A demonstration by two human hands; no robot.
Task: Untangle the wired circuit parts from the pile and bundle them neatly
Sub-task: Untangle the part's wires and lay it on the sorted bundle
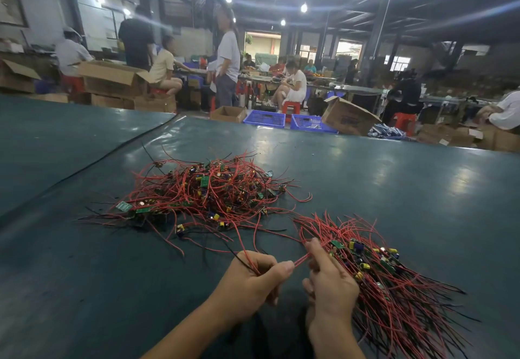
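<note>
Both hands are near the bottom edge of what I see, close together but not touching. The left hand (253, 280) pinches a few red wires (300, 260) between the thumb and the curled fingers, and the right hand (330, 282) grips the near end of the bundle (394, 288). Under them is the dark green table (408, 178), which fills most of my view. On it, further from me and a little to the left of the hands, lies the pile (208, 192) of tangled red and black wires with small circuit parts. The bundle lies on the right of the pile, just beside it. Its wires fan out toward the right, and its small green boards and capacitors are gathered next to the fingers of the right hand. The red wires come down from the near edge of the pile into the left hand, then cross the short gap from the left thumb to the right hand. Beyond the far table edge stand two blue crates (264, 118).
</note>
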